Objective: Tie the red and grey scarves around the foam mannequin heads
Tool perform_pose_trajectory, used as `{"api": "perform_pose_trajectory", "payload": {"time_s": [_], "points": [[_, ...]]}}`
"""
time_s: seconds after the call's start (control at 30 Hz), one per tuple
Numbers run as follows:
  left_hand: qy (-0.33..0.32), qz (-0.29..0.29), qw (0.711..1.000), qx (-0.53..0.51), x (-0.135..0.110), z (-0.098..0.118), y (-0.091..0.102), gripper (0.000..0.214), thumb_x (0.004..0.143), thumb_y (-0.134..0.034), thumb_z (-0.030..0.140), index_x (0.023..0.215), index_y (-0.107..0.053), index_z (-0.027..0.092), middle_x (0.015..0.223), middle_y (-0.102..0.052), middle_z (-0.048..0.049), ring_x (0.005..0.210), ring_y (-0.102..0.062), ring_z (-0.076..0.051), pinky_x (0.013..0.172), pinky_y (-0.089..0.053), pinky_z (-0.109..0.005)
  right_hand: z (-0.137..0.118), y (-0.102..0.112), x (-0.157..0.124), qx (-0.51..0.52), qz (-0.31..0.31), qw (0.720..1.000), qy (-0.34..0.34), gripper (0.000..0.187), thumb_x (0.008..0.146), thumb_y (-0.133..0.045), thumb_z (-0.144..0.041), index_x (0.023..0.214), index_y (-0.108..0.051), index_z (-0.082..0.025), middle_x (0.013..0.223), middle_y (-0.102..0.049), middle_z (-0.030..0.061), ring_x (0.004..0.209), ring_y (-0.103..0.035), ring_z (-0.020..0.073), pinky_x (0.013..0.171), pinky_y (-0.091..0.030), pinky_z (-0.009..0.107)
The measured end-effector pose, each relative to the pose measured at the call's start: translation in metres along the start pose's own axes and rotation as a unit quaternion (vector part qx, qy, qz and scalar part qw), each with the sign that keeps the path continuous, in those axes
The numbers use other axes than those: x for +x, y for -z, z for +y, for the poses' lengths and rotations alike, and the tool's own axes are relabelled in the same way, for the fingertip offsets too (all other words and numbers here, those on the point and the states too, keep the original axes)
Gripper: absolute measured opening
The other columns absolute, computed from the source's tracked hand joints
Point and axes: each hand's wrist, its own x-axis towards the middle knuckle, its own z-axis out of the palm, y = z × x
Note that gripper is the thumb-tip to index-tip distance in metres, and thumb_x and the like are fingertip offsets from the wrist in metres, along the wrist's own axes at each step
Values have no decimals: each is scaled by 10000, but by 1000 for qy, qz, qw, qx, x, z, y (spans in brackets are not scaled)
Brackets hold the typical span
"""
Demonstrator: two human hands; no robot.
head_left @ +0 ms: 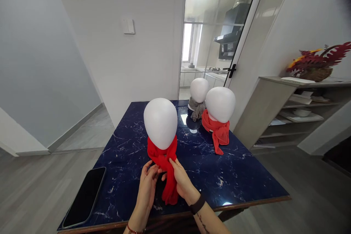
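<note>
A white mannequin head (pixel 160 122) stands upright near the front of the table, with a bright red scarf (pixel 170 186) wrapped round its neck. The scarf crosses at the front, and its loose end hangs down onto the tabletop. My right hand (pixel 181 179) grips the scarf just below the crossing, thumb on top and fingers behind the cloth. On the other side, the curled fingers of my left hand (pixel 149 179) meet the scarf's left edge in a pinch; their tips are partly hidden.
At the back right of the dark blue marbled table (pixel 126 161) stand a head with a coral scarf (pixel 221 131) and another with a grey-brown scarf (pixel 197 109). A black-screened phone (pixel 85 195) lies at the front left. A shelf (pixel 276 109) stands to the right.
</note>
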Motion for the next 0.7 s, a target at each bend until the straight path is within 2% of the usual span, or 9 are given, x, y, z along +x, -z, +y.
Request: {"api": "perform_pose_trajectory", "payload": {"time_s": [0.1,0.2,0.27,0.37,0.47,0.57,0.7], "points": [[42,-56,997,16,4,4,0,314,652,-738,224,889,-541,162,627,-595,17,534,-546,-78,557,-441,-202,-4,2,4,-14,-15,1000,-9,344,758,-609,-419,1002,-543,-185,618,-664,8,431,-555,127,461,-406,239],[97,-146,980,97,10,9,4,286,655,-742,354,697,-565,132,535,-527,41,380,-310,-7,392,-244,-167,-8,5,12,-31,-39,999,-17,310,757,-609,-439,922,-561,-182,577,-649,9,429,-539,119,452,-381,226],[81,-160,972,154,12,15,7,312,655,-735,389,616,-571,126,527,-525,39,383,-252,-3,381,-190,-180,-12,6,17,-42,-43,998,-22,290,757,-614,-435,890,-567,-180,574,-646,10,430,-529,112,447,-368,219],[1,-144,977,159,10,24,7,307,663,-732,341,527,-546,137,677,-616,-5,565,-486,-56,527,-370,-182,-19,7,21,-50,-47,997,-30,265,767,-616,-409,871,-584,-168,594,-648,17,434,-515,95,453,-367,212],[-4,-180,979,92,5,25,3,235,701,-702,306,578,-587,142,772,-644,-29,765,-586,-127,760,-448,-255,-23,5,21,-46,-75,995,-51,258,784,-604,-387,857,-611,-140,605,-643,30,445,-507,82,457,-369,201],[13,-192,980,53,1,19,0,176,722,-690,297,705,-630,132,720,-640,-26,704,-597,-129,761,-465,-284,-23,2,19,-38,-86,994,-62,221,779,-609,-340,814,-623,-122,595,-630,30,443,-496,71,451,-363,189],[-10,-110,992,59,-1,12,0,224,656,-758,284,709,-587,151,712,-667,-11,659,-612,-111,646,-474,-225,-22,3,19,-25,-74,995,-61,188,759,-636,-311,777,-615,-125,572,-611,11,432,-474,60,441,-351,178]]}}
